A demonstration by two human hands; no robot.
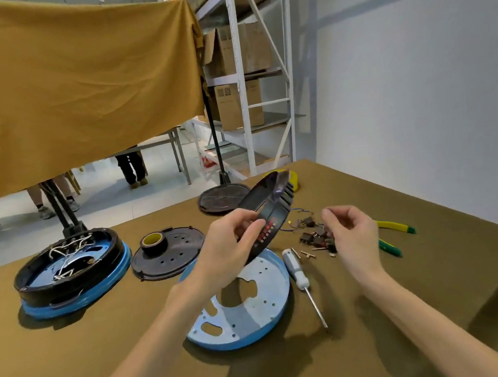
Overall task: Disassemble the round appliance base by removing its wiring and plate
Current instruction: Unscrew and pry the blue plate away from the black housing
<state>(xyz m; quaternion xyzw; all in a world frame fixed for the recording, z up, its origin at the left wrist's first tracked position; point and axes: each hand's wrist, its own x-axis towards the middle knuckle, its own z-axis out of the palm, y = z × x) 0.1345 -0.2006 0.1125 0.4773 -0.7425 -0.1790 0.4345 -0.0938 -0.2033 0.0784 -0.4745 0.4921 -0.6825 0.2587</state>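
Round base (72, 272): it sat at the far left of the olive table (360, 210), a black ring stacked on a blue rim, and inside its well lay white wiring (68, 252) over a pale plate
Black disc (170, 253): just right of the base, flat on the table, dotted with holes, and a roll of black tape (153, 243) with a yellow core stood on its left part
Blue plate (249, 307): a shallow blue-rimmed metal dish lay near me, below my left hand, with cut-outs and small holes in its floor; I saw nothing lying in it
My left hand (231, 247): my fingers curled round the lower end of a black curved panel (269, 213) with red markings, held tilted up above the blue plate
Far disc (222, 198): a dark round cover lay at the table's back edge, behind the panel
Screwdriver (301, 281): it lay just right of the blue plate, grey handle away from me
Small parts (315, 236): dark switches and thin wires in a loose heap on the cloth
My right hand (352, 234): raised over that heap, fingers curled with thumb and forefinger drawn together; I could not tell whether they pinched anything
Pliers (393, 232): yellow-and-green handles showed beyond my right hand
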